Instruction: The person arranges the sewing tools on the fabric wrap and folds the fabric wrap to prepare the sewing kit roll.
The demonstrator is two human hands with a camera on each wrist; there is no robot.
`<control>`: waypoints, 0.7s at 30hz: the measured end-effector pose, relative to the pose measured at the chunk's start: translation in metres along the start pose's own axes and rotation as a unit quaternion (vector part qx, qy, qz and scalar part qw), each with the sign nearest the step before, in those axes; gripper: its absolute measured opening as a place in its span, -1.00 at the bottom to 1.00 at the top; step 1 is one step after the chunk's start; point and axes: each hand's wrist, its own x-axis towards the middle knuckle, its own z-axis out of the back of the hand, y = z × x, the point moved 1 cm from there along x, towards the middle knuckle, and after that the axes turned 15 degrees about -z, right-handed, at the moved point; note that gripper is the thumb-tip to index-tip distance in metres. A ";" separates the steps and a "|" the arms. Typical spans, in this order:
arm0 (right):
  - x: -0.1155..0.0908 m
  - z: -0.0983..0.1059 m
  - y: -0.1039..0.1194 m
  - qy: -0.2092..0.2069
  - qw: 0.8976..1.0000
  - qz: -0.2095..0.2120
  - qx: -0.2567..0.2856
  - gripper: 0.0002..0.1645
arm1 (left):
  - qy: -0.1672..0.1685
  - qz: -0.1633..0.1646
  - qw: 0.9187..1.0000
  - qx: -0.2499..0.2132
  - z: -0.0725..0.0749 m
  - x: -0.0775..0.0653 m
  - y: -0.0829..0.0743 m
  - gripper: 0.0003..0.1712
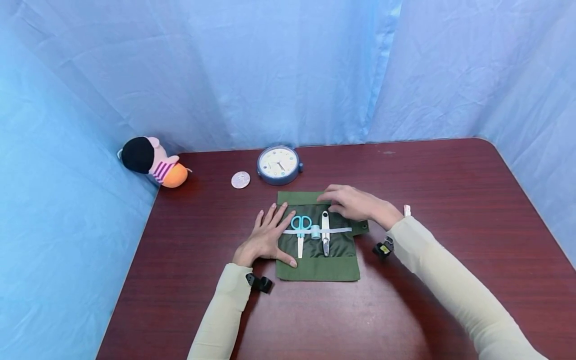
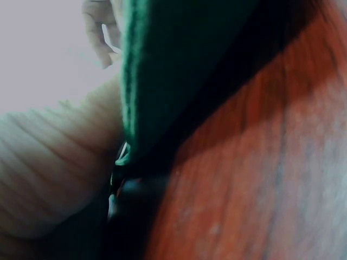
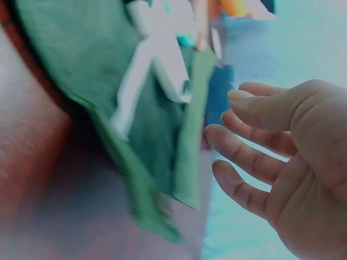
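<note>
A green fabric tool roll (image 1: pixel 317 269) lies unfolded on the table, and its edge stands close to the camera in the left wrist view. A white elastic band (image 1: pixel 339 230) crosses it, holding blue-handled scissors (image 1: pixel 300 235), a small light-blue spool-like piece (image 1: pixel 315 232) and a slim white-and-silver tool (image 1: pixel 325 232) whose kind is unclear. My left hand (image 1: pixel 265 237) rests with spread fingers on the roll's left side. Over the upper right edge is my right hand (image 1: pixel 353 202); in the right wrist view its fingers (image 3: pixel 246 157) are loosely bent, apart from the cloth, with nothing between them.
Behind the roll stands a round blue clock (image 1: pixel 279 165), with a pale disc (image 1: pixel 240 180) left of it. A plush toy (image 1: pixel 155 162) sits at the back left corner. Some small white item (image 1: pixel 407 210) is partly hidden by the right sleeve. Blue curtains (image 1: pixel 288 75) surround the table.
</note>
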 end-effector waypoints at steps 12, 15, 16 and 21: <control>-0.024 0.034 -0.042 -0.081 0.994 -0.060 0.049 -0.62 | -0.002 -0.001 1.000 0.002 -0.001 0.000 0.000 0.58; -0.035 0.037 -0.061 -0.095 0.990 -0.086 0.058 -0.61 | 0.000 0.001 1.000 0.002 -0.001 0.001 0.001 0.58; -0.040 0.038 -0.067 -0.099 0.989 -0.094 0.060 -0.62 | 0.000 0.002 1.000 0.002 -0.001 0.001 0.001 0.58; -0.066 0.041 -0.093 -0.126 0.982 -0.129 0.056 -0.63 | -0.004 0.004 1.000 0.001 -0.001 0.000 0.000 0.58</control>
